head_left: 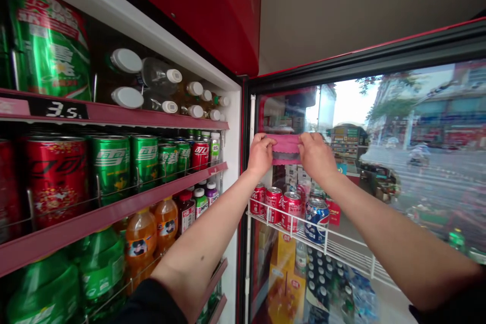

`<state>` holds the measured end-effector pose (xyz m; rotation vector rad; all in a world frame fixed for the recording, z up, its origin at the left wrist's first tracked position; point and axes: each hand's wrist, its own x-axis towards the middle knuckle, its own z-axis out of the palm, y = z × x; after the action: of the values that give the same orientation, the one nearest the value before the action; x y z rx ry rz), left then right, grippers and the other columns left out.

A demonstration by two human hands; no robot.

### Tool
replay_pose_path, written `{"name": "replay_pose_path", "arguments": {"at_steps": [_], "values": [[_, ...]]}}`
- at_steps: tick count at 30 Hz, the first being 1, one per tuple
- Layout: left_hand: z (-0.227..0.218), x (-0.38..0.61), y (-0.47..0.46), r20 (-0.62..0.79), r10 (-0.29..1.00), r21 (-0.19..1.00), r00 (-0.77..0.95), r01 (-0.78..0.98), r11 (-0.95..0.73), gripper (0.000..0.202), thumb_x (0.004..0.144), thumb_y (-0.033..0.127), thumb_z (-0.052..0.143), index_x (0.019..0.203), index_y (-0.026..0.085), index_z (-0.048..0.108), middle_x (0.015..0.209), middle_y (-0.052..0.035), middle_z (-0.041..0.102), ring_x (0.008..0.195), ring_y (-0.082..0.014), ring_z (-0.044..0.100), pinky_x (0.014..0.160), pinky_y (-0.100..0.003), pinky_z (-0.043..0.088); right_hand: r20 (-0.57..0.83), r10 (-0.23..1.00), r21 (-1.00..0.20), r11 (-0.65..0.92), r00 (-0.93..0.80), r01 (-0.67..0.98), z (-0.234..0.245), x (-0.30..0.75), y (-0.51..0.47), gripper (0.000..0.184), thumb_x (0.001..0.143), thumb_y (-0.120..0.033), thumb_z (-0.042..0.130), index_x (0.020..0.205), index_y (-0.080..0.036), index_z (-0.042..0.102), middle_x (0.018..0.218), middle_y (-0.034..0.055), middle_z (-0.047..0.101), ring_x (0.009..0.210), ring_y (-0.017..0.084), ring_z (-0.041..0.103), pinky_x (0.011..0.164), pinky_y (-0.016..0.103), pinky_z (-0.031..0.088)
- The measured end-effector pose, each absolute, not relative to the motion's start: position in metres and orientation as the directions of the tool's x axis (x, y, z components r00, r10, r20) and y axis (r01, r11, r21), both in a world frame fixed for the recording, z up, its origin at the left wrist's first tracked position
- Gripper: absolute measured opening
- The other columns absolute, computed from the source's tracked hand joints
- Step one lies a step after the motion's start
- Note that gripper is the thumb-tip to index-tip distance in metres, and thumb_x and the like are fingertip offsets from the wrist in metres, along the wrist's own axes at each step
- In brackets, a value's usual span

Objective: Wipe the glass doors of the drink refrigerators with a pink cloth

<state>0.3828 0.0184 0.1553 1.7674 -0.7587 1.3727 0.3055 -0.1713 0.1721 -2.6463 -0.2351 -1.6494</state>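
Note:
My left hand (261,154) and my right hand (315,152) both pinch a folded pink cloth (285,149), stretching it between them. The cloth presses against the glass of an open cooler door (379,126), at about the height of my hands. Just below the cloth, red cola cans (280,206) and a blue Pepsi can (316,220) stand on a white wire shelf (322,240). I cannot tell whether these show through the glass or are reflected in it.
To the left, a drinks cooler holds green and red cans (110,167), orange juice bottles (140,238) and large green bottles (100,268) on pink-edged shelves (114,116). A red cooler top (190,5) is overhead. A street and shop fronts show beyond the glass.

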Motion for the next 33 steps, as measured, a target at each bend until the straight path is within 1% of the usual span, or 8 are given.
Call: {"name": "replay_pose_path", "arguments": {"at_steps": [4, 7, 11, 16, 19, 26, 29, 33], "values": [[0.150, 0.402, 0.012, 0.974, -0.018, 0.166, 0.226, -0.765, -0.623, 0.029, 0.099, 0.003, 0.054, 0.102, 0.017, 0.079, 0.121, -0.0117, 0.067, 0.116, -0.0225, 0.069, 0.108, -0.039, 0.059, 0.899, 0.217, 0.231, -0.973, 0.380, 0.010, 0.175, 0.316, -0.163, 0.025, 0.109, -0.020, 0.048, 0.114, -0.017, 0.072, 0.118, 0.0172, 0.066, 0.099, 0.030, 0.059, 0.078, 0.038, 0.037], [0.143, 0.405, 0.010, 0.976, -0.041, 0.128, 0.215, -0.713, -0.690, 0.027, 0.101, 0.007, 0.055, 0.109, 0.017, 0.079, 0.127, -0.0140, 0.066, 0.121, -0.0251, 0.067, 0.109, -0.040, 0.058, 0.855, 0.385, 0.406, -0.914, 0.347, 0.013, 0.171, 0.321, -0.159, 0.027, 0.107, -0.017, 0.049, 0.104, -0.017, 0.076, 0.117, 0.0190, 0.068, 0.110, 0.035, 0.055, 0.085, 0.043, 0.039], [0.134, 0.399, 0.010, 0.977, -0.073, 0.070, 0.201, -0.624, -0.779, 0.026, 0.101, 0.011, 0.057, 0.113, 0.021, 0.079, 0.151, -0.0156, 0.059, 0.136, -0.0350, 0.056, 0.119, -0.056, 0.049, 0.721, 0.576, 0.588, -0.803, 0.386, 0.099, 0.153, 0.324, -0.158, 0.028, 0.104, -0.014, 0.051, 0.110, -0.013, 0.079, 0.113, 0.0187, 0.072, 0.116, 0.035, 0.056, 0.096, 0.048, 0.042], [0.124, 0.398, 0.016, 0.946, -0.238, -0.060, 0.222, -0.599, -0.799, 0.037, 0.104, 0.012, 0.049, 0.133, 0.019, 0.072, 0.137, -0.0155, 0.070, 0.128, -0.0309, 0.064, 0.115, -0.052, 0.054, 0.743, 0.520, 0.567, -0.824, 0.421, 0.017, 0.125, 0.323, -0.150, 0.056, 0.103, -0.012, 0.045, 0.157, -0.005, 0.060, 0.157, 0.0244, 0.062, 0.145, 0.045, 0.051, 0.116, 0.067, 0.041], [0.112, 0.394, 0.019, 0.927, -0.307, -0.122, 0.214, -0.603, -0.788, 0.050, 0.104, 0.012, 0.049, 0.153, 0.016, 0.058, 0.151, -0.0194, 0.065, 0.141, -0.0306, 0.062, 0.121, -0.052, 0.051, 0.740, 0.499, 0.553, -0.833, 0.451, 0.015, 0.115, 0.325, -0.145, 0.058, 0.102, -0.013, 0.044, 0.157, -0.001, 0.059, 0.169, 0.0257, 0.050, 0.155, 0.046, 0.046, 0.126, 0.070, 0.035], [0.085, 0.382, 0.020, 0.855, -0.409, -0.208, 0.318, -0.511, -0.834, 0.075, 0.108, 0.038, 0.054, 0.173, 0.012, 0.030, 0.183, -0.0222, 0.026, 0.172, -0.0369, 0.022, 0.138, -0.062, 0.025, 0.762, 0.502, 0.529, -0.847, 0.410, 0.053, 0.105, 0.342, -0.151, 0.069, 0.099, -0.015, 0.041, 0.168, -0.009, 0.048, 0.177, 0.0191, 0.037, 0.168, 0.041, 0.030, 0.136, 0.070, 0.023], [0.090, 0.388, 0.024, 0.846, -0.421, -0.237, 0.328, -0.476, -0.847, 0.072, 0.110, 0.037, 0.049, 0.174, 0.011, 0.029, 0.184, -0.0203, 0.023, 0.173, -0.0350, 0.019, 0.139, -0.061, 0.023, 0.769, 0.504, 0.523, -0.850, 0.394, 0.065, 0.109, 0.348, -0.150, 0.073, 0.100, -0.017, 0.039, 0.173, -0.013, 0.040, 0.177, 0.0173, 0.037, 0.169, 0.039, 0.028, 0.137, 0.070, 0.019], [0.109, 0.396, 0.032, 0.844, -0.422, -0.255, 0.331, -0.445, -0.859, 0.068, 0.111, 0.032, 0.045, 0.173, 0.007, 0.030, 0.184, -0.0214, 0.023, 0.172, -0.0345, 0.020, 0.140, -0.061, 0.021, 0.764, 0.507, 0.537, -0.842, 0.398, 0.042, 0.127, 0.356, -0.142, 0.069, 0.102, -0.017, 0.037, 0.170, -0.010, 0.045, 0.178, 0.0173, 0.034, 0.168, 0.039, 0.030, 0.137, 0.071, 0.020]]}}
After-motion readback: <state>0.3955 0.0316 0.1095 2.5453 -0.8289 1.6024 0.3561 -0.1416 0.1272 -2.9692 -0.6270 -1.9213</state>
